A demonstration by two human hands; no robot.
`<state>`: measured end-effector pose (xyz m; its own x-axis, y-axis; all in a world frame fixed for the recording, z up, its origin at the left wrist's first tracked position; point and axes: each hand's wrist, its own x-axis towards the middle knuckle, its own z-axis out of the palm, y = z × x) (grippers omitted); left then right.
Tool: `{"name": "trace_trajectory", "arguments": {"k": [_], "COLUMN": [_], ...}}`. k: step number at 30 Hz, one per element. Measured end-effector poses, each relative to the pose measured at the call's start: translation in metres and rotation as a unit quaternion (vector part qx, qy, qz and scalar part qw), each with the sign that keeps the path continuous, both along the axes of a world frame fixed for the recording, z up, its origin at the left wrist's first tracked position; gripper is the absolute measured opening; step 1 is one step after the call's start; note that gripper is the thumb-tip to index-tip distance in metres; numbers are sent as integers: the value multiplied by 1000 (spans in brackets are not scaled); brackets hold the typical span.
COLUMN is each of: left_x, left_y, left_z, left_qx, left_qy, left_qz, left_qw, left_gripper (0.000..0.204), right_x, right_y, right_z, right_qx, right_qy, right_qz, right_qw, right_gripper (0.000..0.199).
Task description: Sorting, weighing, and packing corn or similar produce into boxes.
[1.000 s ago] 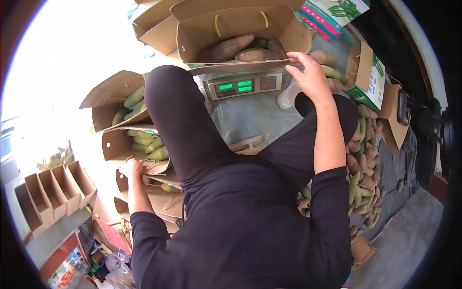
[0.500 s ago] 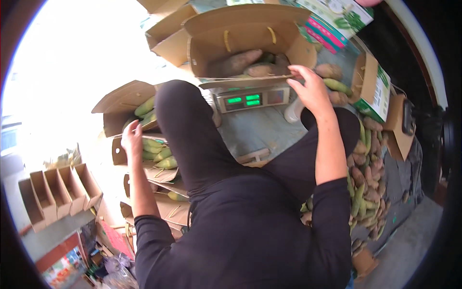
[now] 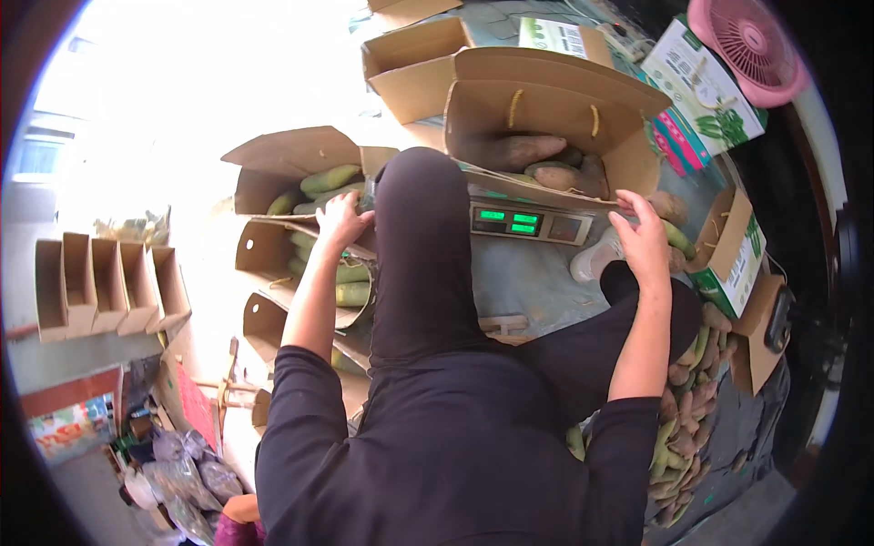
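A tall open brown carton with yellow cord handles stands on a digital scale with a green-lit display. Several brownish-pink root vegetables lie inside. My right hand is at the carton's near right corner, thumb and fingers apart with nothing between them. On the left, beside my raised knee, another open carton holds long green root vegetables. My left hand is over that carton's near edge, fingers spread. Whether its fingertips touch the carton or vegetables, I cannot tell.
More cartons of green vegetables line my left side. Loose vegetables are heaped at right, near a green-and-white carton. A pink fan stands far right. Narrow empty cartons stand far left; part of another person shows lower left.
The view has swung, shifting the scale and its carton rightward in the picture. My left hand has moved farther over the left carton. My right hand stays near the scale carton's corner.
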<state>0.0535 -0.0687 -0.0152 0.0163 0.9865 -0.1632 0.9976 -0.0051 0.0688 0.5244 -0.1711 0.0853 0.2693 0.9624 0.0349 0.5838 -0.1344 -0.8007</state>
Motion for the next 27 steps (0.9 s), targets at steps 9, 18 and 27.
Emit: {"name": "trace_trajectory", "arguments": {"k": [9,18,27], "left_x": [-31,-159,-161], "left_y": [-14,-131,-163], "left_z": [9,3,-33], "left_qx": [-30,137,14], "left_qy": [28,-30,-339], "left_qz": [43,489,575], "left_qw": [998,861,744], "left_gripper": [58,78,67], "right_x": [-5,-7,-7], "right_y": [2,3,6], "right_z": [3,7,3], "right_qx": [-58,-80,-67], "right_qy": [2,1,-1], "right_qz": [9,18,28], "right_qw": [998,997,997], "right_gripper": [35,35,34]}}
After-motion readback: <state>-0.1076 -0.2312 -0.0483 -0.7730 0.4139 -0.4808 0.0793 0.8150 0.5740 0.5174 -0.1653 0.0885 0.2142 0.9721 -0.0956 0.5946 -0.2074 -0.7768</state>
